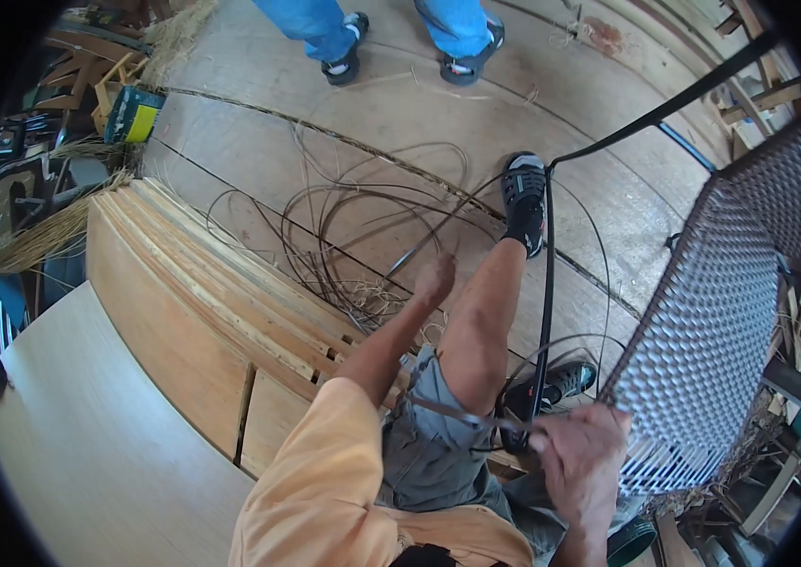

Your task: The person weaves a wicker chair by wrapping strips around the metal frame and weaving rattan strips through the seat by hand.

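Note:
At the right stands a chair with a black metal frame [550,283] and a woven brown seat and back panel [679,321]. Along its lower edge, loose strips cross an open, partly woven band. My right hand [585,458] is closed beside that edge, gripping a flat brown strip [462,413] that runs left across my lap. My left hand [435,281] is held out over the floor beside my knee, its fingers curled closed. Whether a strand lies in it is hard to see. Beneath and beyond it, long brown strands [325,213] lie in loose coils.
Curved wooden boards [183,331] are stacked at my left, beside a pale flat panel [108,435]. A person in blue jeans [311,28] stands at the far side. My shoe [525,194] is by the chair frame. Clutter and a green-yellow box [141,118] are at far left.

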Demonstrator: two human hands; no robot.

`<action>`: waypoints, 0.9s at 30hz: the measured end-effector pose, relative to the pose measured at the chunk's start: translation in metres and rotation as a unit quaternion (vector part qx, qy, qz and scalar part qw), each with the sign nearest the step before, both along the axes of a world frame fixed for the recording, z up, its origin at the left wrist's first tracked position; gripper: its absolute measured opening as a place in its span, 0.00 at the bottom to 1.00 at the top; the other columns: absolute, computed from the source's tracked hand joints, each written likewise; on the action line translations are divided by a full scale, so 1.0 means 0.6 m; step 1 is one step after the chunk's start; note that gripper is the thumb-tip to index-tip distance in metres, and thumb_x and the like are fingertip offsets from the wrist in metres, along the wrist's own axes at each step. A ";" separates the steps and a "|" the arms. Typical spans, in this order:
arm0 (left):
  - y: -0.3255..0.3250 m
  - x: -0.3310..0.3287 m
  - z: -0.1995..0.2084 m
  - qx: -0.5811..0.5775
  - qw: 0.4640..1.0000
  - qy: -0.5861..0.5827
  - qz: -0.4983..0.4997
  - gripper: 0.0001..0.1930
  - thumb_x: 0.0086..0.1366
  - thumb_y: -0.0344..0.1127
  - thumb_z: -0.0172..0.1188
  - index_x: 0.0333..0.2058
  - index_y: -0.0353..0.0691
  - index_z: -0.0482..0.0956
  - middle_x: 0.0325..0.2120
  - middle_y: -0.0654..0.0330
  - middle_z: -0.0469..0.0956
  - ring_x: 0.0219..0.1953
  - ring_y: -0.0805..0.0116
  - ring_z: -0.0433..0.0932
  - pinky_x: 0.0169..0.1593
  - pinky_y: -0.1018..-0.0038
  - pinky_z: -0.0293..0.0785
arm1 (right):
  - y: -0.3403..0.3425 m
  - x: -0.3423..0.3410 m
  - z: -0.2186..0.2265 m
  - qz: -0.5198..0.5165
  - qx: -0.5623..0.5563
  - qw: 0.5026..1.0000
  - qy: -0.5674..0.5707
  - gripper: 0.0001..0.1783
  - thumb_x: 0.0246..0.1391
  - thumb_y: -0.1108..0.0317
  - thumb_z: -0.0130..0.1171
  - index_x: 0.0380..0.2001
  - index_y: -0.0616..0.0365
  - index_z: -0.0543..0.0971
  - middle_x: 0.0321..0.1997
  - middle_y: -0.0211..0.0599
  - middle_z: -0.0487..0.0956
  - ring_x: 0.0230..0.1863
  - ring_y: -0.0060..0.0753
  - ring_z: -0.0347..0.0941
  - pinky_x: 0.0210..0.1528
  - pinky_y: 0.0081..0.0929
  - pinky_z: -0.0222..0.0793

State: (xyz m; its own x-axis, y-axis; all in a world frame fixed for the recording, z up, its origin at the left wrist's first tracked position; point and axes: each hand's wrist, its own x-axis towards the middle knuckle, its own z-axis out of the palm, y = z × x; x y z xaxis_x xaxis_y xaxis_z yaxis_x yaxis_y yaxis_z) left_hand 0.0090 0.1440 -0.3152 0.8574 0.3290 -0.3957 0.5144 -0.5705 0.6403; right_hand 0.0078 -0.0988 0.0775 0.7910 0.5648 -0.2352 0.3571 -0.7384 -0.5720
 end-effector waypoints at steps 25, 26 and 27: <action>-0.233 -0.334 0.656 -0.075 0.856 -0.118 -0.498 0.10 0.59 0.40 0.53 0.34 0.40 0.72 0.30 0.53 0.75 0.34 0.52 0.74 0.36 0.61 0.70 | -0.860 -0.508 0.089 -0.709 0.110 0.645 -0.264 0.24 0.56 0.55 0.50 0.50 0.61 0.67 0.24 0.32 0.68 0.23 0.31 0.64 0.24 0.28 0.61; -0.235 -0.322 0.662 -0.044 0.855 -0.197 -0.477 0.12 0.58 0.39 0.54 0.37 0.38 0.71 0.34 0.52 0.73 0.38 0.52 0.73 0.40 0.61 0.68 | -0.956 -0.578 0.056 -0.590 -0.184 0.715 -0.327 0.27 0.54 0.54 0.53 0.51 0.62 0.67 0.29 0.39 0.72 0.30 0.42 0.70 0.30 0.35 0.66; -0.237 -0.308 0.665 -0.011 0.850 -0.273 -0.451 0.14 0.57 0.38 0.55 0.39 0.37 0.71 0.38 0.51 0.72 0.43 0.53 0.71 0.44 0.60 0.67 | -1.015 -0.631 0.022 -0.595 -0.185 0.710 -0.328 0.27 0.54 0.54 0.53 0.51 0.62 0.67 0.29 0.39 0.72 0.30 0.42 0.70 0.30 0.35 0.66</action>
State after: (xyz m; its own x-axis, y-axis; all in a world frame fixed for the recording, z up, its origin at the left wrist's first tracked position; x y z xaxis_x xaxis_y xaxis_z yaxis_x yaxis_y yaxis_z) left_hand -0.1758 0.0017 0.0838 0.8148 -0.5613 0.1452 -0.5027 -0.5592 0.6593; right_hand -0.3708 -0.7078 0.0908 0.6635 -0.6003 0.4465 -0.5463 -0.7965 -0.2591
